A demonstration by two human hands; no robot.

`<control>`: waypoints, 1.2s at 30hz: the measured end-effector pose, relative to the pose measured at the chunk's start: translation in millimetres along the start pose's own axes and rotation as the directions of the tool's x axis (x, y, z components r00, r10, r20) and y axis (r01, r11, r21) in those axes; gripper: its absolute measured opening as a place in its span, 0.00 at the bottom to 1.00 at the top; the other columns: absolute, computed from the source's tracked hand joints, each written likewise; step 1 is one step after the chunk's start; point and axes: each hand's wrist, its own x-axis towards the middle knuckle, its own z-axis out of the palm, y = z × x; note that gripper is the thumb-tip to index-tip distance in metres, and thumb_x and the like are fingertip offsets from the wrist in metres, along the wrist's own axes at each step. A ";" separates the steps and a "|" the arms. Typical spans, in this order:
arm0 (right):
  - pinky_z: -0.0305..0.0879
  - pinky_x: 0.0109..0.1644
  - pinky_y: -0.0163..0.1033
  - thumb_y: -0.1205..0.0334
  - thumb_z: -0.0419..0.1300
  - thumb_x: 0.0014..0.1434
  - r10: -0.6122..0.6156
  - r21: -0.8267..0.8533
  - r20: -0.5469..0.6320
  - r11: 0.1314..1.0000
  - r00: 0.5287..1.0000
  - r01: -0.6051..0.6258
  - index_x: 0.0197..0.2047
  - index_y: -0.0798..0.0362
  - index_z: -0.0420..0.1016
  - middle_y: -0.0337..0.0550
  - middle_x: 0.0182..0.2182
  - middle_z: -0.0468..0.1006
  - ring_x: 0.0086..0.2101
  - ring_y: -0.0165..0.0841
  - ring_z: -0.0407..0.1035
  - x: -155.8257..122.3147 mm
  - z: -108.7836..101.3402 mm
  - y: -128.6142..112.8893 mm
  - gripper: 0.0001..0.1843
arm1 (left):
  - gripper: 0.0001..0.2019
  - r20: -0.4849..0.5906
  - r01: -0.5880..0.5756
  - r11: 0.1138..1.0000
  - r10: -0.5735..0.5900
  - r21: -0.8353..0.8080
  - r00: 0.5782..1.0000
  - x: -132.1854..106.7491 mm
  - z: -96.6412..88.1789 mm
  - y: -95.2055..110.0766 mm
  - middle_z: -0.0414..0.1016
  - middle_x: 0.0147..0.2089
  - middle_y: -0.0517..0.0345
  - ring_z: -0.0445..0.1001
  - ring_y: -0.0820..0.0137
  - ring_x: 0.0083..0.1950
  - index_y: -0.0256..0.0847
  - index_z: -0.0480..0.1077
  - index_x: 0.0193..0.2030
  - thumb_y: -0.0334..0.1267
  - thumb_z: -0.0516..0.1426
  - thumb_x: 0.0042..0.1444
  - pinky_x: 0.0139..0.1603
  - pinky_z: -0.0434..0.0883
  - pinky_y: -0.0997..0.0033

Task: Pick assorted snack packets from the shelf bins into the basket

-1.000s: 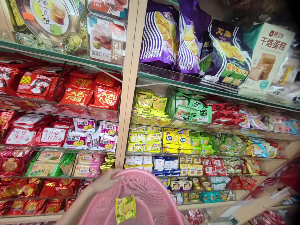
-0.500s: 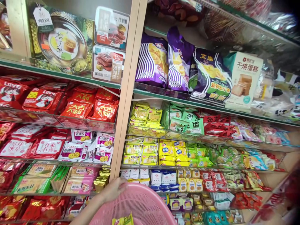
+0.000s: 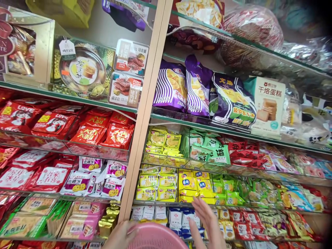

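Note:
At the bottom of the head view is a pink plastic basket [image 3: 155, 235] with fine holes in its wall; only its upper part shows. My left hand [image 3: 120, 236] is closed on the left side of its rim, slightly blurred. My right hand [image 3: 207, 224] is raised just right of the basket, apart from it, fingers spread and holding nothing. Behind its fingertips lie yellow snack packets [image 3: 189, 183]. Blue-and-white packets [image 3: 175, 219] show between the basket and my right hand.
Glass shelves full of wrapped snacks face me, split by a wooden upright [image 3: 140, 138]. Purple chip bags [image 3: 169, 88] and a cake box [image 3: 268, 107] stand on an upper right shelf. Red packets [image 3: 55, 122] fill shelves at left. Clear lips [image 3: 101, 149] edge the compartments.
My right hand has come into view beside the basket. The view has tilted up, so the basket sits lower and the yellow-green packet inside it is out of sight.

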 end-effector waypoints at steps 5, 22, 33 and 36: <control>0.65 0.53 0.46 0.58 0.53 0.59 -0.286 0.056 0.078 0.958 0.955 0.283 0.56 0.51 0.61 0.50 0.51 0.70 0.50 0.37 0.66 83.3 23.0 -84.8 0.21 | 0.22 0.025 0.065 0.988 -0.062 -0.141 0.998 -1.0 -2.8 1.1 0.76 0.45 0.55 0.71 0.61 0.48 0.44 0.73 0.45 0.57 0.49 0.57 0.49 0.66 0.70; 0.56 0.30 0.36 0.60 0.54 0.51 -0.056 -0.269 0.091 0.960 0.994 0.079 0.21 0.54 0.73 0.44 0.22 0.75 0.23 0.31 0.65 220.6 74.9 -104.8 0.12 | 0.27 0.045 0.097 0.986 -0.091 -0.137 0.995 2.3 -0.1 -7.0 0.74 0.50 0.51 0.70 0.58 0.53 0.41 0.71 0.52 0.57 0.50 0.56 0.54 0.65 0.66; 0.54 0.28 0.35 0.65 0.53 0.49 0.016 -0.288 0.154 0.957 0.988 0.030 0.21 0.55 0.74 0.41 0.19 0.72 0.21 0.29 0.61 224.5 79.1 -112.0 0.11 | 0.28 0.083 0.137 0.970 -0.122 -0.201 0.989 0.2 -3.6 -1.3 0.73 0.53 0.52 0.67 0.58 0.56 0.41 0.70 0.54 0.58 0.50 0.55 0.57 0.63 0.66; 0.55 0.29 0.34 0.67 0.54 0.48 0.022 -0.281 0.153 0.959 0.988 0.022 0.19 0.54 0.72 0.41 0.18 0.71 0.22 0.30 0.63 225.9 80.8 -114.0 0.10 | 0.29 0.087 0.145 0.971 -0.131 -0.188 0.988 1.3 -1.5 -5.3 0.71 0.56 0.50 0.67 0.59 0.57 0.38 0.68 0.56 0.57 0.49 0.56 0.58 0.63 0.67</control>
